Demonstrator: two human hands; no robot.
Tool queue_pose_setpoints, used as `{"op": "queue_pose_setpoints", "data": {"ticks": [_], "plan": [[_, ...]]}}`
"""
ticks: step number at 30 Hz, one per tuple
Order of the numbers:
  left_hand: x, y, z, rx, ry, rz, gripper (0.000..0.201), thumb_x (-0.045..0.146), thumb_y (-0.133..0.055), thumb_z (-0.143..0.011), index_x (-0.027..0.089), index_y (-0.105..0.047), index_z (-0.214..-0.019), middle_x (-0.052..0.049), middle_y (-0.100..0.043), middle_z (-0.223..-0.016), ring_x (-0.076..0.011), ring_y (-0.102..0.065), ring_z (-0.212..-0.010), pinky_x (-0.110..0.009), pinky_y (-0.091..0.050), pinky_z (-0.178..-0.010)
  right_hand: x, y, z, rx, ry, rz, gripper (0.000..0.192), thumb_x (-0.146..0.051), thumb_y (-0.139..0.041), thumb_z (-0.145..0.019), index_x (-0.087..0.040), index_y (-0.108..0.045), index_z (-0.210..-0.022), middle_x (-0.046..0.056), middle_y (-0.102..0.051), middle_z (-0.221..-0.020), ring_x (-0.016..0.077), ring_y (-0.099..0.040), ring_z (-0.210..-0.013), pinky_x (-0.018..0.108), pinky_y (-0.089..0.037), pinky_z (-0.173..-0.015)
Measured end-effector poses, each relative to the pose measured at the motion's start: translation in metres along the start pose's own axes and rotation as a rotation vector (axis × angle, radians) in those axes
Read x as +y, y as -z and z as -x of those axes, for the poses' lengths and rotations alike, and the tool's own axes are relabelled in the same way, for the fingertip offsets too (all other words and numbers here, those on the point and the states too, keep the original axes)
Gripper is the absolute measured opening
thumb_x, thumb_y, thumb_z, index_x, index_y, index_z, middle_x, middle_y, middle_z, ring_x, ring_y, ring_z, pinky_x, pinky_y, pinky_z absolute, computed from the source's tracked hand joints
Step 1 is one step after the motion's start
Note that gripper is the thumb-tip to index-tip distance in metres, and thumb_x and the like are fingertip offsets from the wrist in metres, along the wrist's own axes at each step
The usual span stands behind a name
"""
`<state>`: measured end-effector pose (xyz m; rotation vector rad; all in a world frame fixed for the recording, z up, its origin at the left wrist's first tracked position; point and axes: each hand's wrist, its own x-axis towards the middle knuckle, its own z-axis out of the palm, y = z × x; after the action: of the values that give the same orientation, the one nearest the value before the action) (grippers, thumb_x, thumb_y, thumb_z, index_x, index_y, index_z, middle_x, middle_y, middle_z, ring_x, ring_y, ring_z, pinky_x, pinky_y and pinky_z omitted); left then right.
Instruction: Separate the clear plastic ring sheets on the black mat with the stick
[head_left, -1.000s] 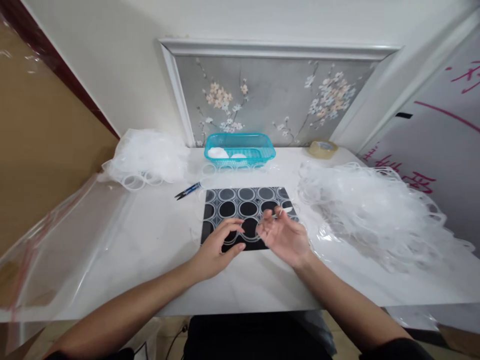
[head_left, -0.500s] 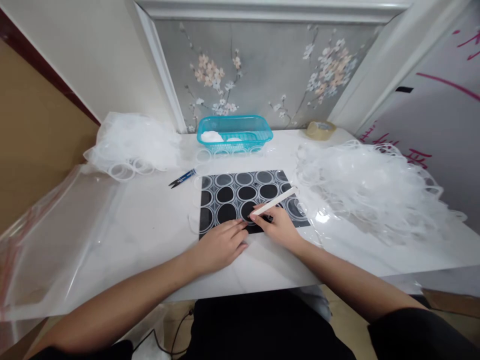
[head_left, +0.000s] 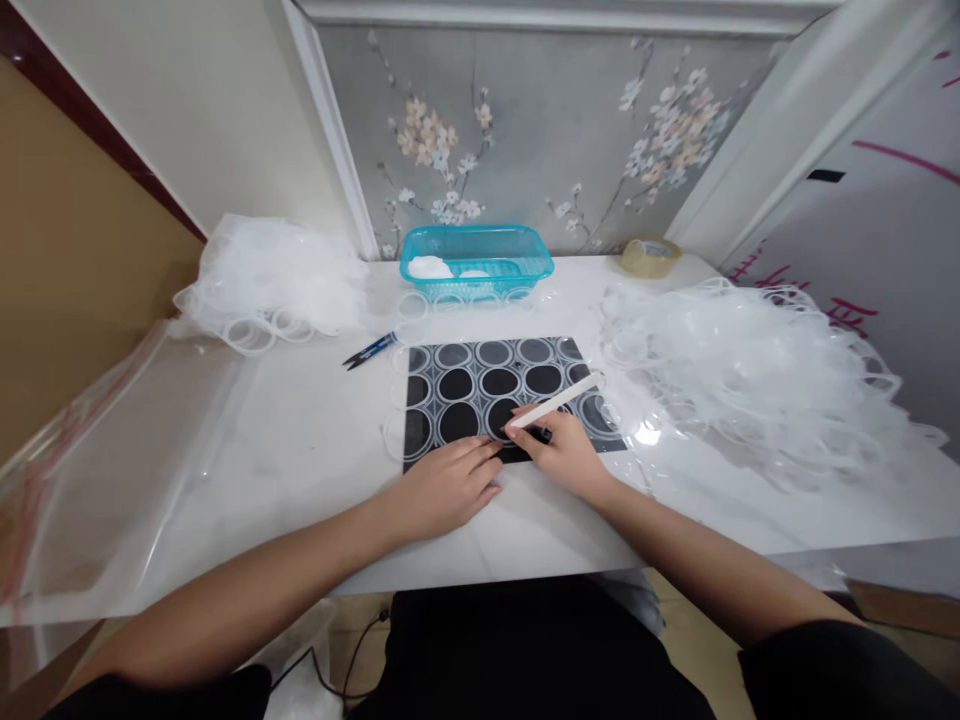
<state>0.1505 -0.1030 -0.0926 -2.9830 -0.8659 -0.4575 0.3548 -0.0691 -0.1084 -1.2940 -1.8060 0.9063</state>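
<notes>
A sheet of clear-white rings (head_left: 457, 384) lies over a black mat (head_left: 416, 361) on the white table. My right hand (head_left: 561, 449) is closed round a slim white stick-like tool (head_left: 559, 399), which slants up to the right. The tool's lower tip is by a ring in the front row; its exact kind cannot be made out. My left hand (head_left: 448, 487) lies flat at the mat's front edge, fingers stretched out. Its fingertips touch the sheet close to the tool's lower end, and it holds nothing that I can see.
Blue-handled thread snips (head_left: 369, 351) lie left of the mat. Behind it stands a turquoise plastic basket (head_left: 480, 240) with white pieces inside. Heaps of translucent ring sheets lie at left (head_left: 274, 275) and right (head_left: 757, 370). A tape roll (head_left: 649, 258) is at the back; plastic bags (head_left: 112, 470) cover the left side.
The whole view has shifted slightly to the right and up. Both hands and the white tool keep almost the same place over the mat.
</notes>
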Motion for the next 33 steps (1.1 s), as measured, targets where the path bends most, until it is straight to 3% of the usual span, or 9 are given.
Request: {"op": "queue_pose_setpoints", "data": {"ticks": [14, 18, 21, 23, 25, 28, 29, 31, 33], "plan": [[0.0, 0.0, 0.0, -0.013, -0.002, -0.021, 0.03, 0.029, -0.04, -0.1, 0.008, -0.059, -0.108, -0.017, -0.061, -0.122, -0.0263, -0.056, -0.115, -0.039, -0.044, -0.102, -0.002, 0.002, 0.0, 0.012, 0.065, 0.075, 0.012, -0.028, -0.062, -0.081, -0.023, -0.073, -0.08, 0.007, -0.074, -0.094, 0.0273, -0.067, -0.096, 0.042, -0.052, -0.086], [-0.002, 0.0, -0.002, -0.018, 0.012, 0.026, 0.029, 0.029, -0.041, -0.099, 0.008, -0.058, -0.109, -0.017, -0.06, -0.122, -0.0273, -0.055, -0.116, -0.041, -0.045, -0.101, -0.001, -0.003, 0.01, 0.014, 0.308, 0.244, 0.017, -0.02, -0.054, -0.085, -0.021, -0.07, -0.089, 0.007, -0.073, -0.093, 0.0256, -0.066, -0.101, 0.041, -0.052, -0.087], [-0.003, 0.002, -0.003, -0.038, 0.021, 0.098, 0.027, 0.028, -0.044, -0.097, 0.008, -0.056, -0.111, -0.017, -0.059, -0.121, -0.0271, -0.054, -0.117, -0.04, -0.045, -0.101, 0.0, -0.004, 0.012, -0.058, 0.546, 0.448, 0.022, -0.012, -0.049, -0.085, -0.018, -0.068, -0.094, 0.009, -0.073, -0.09, 0.0258, -0.063, -0.106, 0.042, -0.049, -0.094], [-0.004, 0.004, -0.003, -0.068, 0.036, 0.144, 0.024, 0.027, -0.048, -0.095, 0.009, -0.056, -0.109, -0.017, -0.059, -0.122, -0.0263, -0.053, -0.118, -0.038, -0.045, -0.102, 0.001, 0.005, -0.001, -0.088, 0.584, 0.555, 0.022, -0.01, -0.049, -0.083, -0.017, -0.068, -0.093, 0.011, -0.072, -0.093, 0.0268, -0.064, -0.101, 0.041, -0.05, -0.089], [-0.005, 0.005, -0.002, -0.094, 0.055, 0.165, 0.022, 0.027, -0.05, -0.094, 0.011, -0.057, -0.107, -0.016, -0.058, -0.125, -0.0256, -0.051, -0.12, -0.038, -0.044, -0.102, 0.001, 0.027, -0.025, 0.062, 0.466, 0.601, 0.022, -0.011, -0.048, -0.082, -0.017, -0.068, -0.088, 0.013, -0.072, -0.09, 0.0265, -0.066, -0.088, 0.039, -0.053, -0.079], [-0.007, 0.006, 0.002, -0.105, 0.078, 0.17, 0.021, 0.027, -0.051, -0.093, 0.012, -0.056, -0.107, -0.015, -0.056, -0.128, -0.0254, -0.049, -0.123, -0.038, -0.044, -0.103, -0.005, 0.068, -0.059, 0.631, 0.167, 0.511, 0.025, -0.022, -0.045, -0.088, -0.017, -0.069, -0.084, 0.01, -0.072, -0.083, 0.0249, -0.067, -0.075, 0.039, -0.051, -0.074], [-0.007, 0.006, 0.003, -0.103, 0.078, 0.177, 0.021, 0.027, -0.052, -0.093, 0.012, -0.056, -0.108, -0.014, -0.056, -0.129, -0.0253, -0.049, -0.124, -0.038, -0.044, -0.103, -0.007, 0.079, -0.064, 0.7, 0.144, 0.458, 0.024, -0.026, -0.048, -0.088, -0.017, -0.069, -0.084, 0.01, -0.072, -0.087, 0.025, -0.067, -0.079, 0.038, -0.051, -0.074], [-0.008, 0.006, 0.005, -0.09, 0.068, 0.201, 0.023, 0.028, -0.053, -0.093, 0.013, -0.056, -0.109, -0.014, -0.056, -0.13, -0.0255, -0.049, -0.124, -0.039, -0.043, -0.104, -0.01, 0.091, -0.06, 0.697, 0.106, 0.331, 0.023, -0.031, -0.053, -0.086, -0.017, -0.07, -0.082, 0.01, -0.073, -0.09, 0.0253, -0.067, -0.084, 0.036, -0.05, -0.073], [-0.007, 0.007, 0.004, -0.059, 0.065, 0.235, 0.024, 0.029, -0.053, -0.094, 0.013, -0.055, -0.112, -0.014, -0.055, -0.131, -0.0255, -0.05, -0.124, -0.04, -0.043, -0.103, -0.011, 0.087, -0.044, 0.557, 0.01, 0.109, 0.022, -0.035, -0.06, -0.081, -0.016, -0.07, -0.075, 0.008, -0.073, -0.081, 0.0255, -0.068, -0.081, 0.035, -0.051, -0.07]]}}
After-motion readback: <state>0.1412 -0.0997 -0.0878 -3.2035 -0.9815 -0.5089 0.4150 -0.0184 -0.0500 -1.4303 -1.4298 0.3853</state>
